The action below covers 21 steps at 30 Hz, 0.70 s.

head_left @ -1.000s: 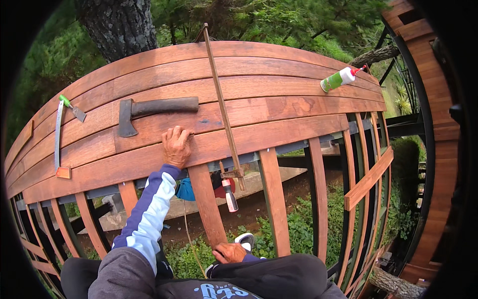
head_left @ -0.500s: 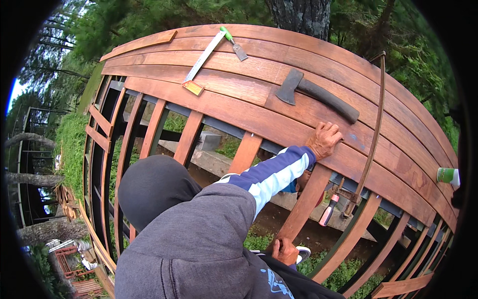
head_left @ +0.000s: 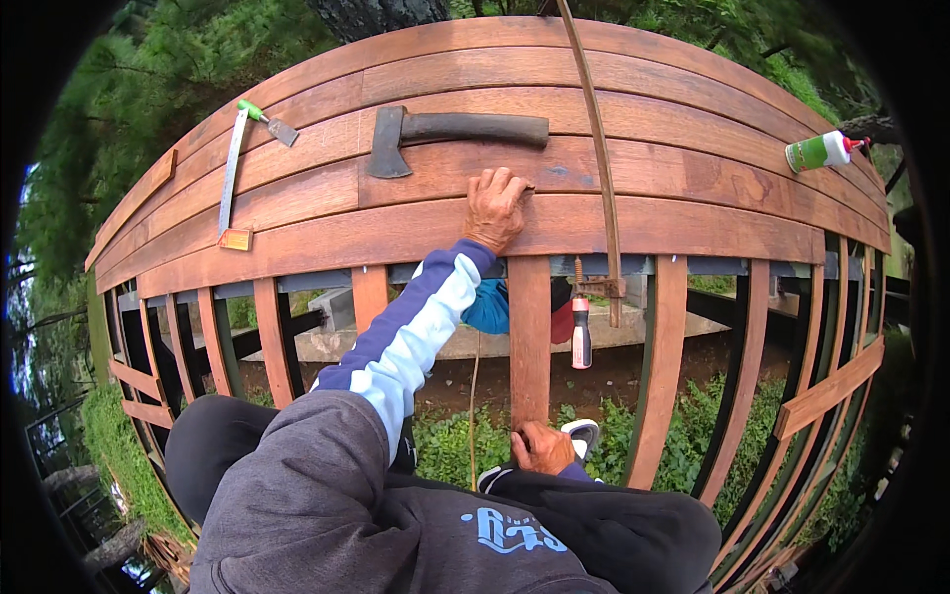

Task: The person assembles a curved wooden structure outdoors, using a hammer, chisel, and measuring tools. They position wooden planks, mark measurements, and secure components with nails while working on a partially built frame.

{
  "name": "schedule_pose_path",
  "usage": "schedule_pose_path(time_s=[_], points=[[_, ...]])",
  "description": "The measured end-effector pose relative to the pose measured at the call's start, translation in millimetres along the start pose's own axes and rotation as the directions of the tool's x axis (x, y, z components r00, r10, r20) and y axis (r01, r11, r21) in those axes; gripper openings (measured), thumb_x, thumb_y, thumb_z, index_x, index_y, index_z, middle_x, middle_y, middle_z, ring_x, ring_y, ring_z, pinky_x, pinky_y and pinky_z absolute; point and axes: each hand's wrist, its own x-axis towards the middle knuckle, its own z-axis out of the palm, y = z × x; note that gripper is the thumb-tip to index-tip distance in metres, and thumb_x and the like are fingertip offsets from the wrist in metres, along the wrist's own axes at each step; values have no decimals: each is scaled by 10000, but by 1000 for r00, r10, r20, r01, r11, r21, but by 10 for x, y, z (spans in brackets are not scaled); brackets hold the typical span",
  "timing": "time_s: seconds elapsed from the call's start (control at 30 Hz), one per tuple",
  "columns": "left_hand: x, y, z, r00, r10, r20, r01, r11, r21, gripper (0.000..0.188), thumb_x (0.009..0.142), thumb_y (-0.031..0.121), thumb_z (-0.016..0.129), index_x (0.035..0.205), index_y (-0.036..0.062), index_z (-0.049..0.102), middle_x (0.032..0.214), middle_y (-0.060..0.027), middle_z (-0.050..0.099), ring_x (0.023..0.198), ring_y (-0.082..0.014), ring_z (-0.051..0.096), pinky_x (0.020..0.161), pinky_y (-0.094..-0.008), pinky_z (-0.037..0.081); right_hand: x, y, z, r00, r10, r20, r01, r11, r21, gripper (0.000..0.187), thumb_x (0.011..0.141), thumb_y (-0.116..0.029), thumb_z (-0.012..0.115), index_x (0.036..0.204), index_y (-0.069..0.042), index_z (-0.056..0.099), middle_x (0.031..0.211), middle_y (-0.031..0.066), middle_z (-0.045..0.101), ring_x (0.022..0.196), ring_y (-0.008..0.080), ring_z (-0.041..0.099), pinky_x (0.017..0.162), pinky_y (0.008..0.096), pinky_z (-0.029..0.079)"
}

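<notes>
Front plank (head_left: 396, 231), where's it sitting, and what's over on the left?

Runs from 9 o'clock round to nearly 3, across the tops of the slats. There's a metal-bladed square (head_left: 232, 188) with an orange stock at 10, a green-handled scraper (head_left: 270, 121) right by its top end, then an axe (head_left: 460, 134) lying flat at 12.

And the hands?

Left hand (head_left: 495, 210) is at 12 near the axe, fingers bent and close together over the plank's back edge. Can't tell if it's pinching anything tbh. Right hand (head_left: 541, 447) is at 5, fingers curled on a wooden slat's (head_left: 529, 342) near end, can't tell how tight.

Further right?

Bar clamp (head_left: 600, 148) crossing the boards at 1, green-and-white squeeze bottle (head_left: 821, 151) with a red cap at 2.
</notes>
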Motion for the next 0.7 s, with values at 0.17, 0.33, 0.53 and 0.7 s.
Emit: schedule_pose_path(time_s=[0.17,0.33,0.53,0.7], points=[[18,23,16,999,9,-31,-8,1000,13,157,719,87,600,871,122,616,872,-49,552,858,-254,521,748,-367,372,-6,5,-5,1000,-21,-22,20,1000,-23,143,819,-163,659,801,-52,571,716,121,611,614,309,626,516,399,500],[3,7,22,1000,-10,18,10,1000,-12,143,730,83,588,867,118,610,864,-51,542,853,-260,518,746,-373,371,-9,32,11,1000,-6,-22,6,1000,-14,131,812,-155,663,816,-49,587,728,126,621,618,314,631,519,401,504],[3,-8,-10,1000,-2,29,1,1000,13,193,696,57,613,884,97,600,896,-82,551,878,-286,517,746,-382,380,3,25,35,1000,-8,-17,9,1000,25,113,803,-134,665,829,-46,600,728,122,624,621,320,633,524,407,501],[-12,2,8,1000,-5,7,5,1000,-3,192,705,53,617,893,92,603,915,-87,559,884,-291,519,758,-387,390,-7,30,38,999,-11,-32,11,1000,24,121,809,-144,661,829,-49,589,718,120,616,621,313,629,521,402,499]])
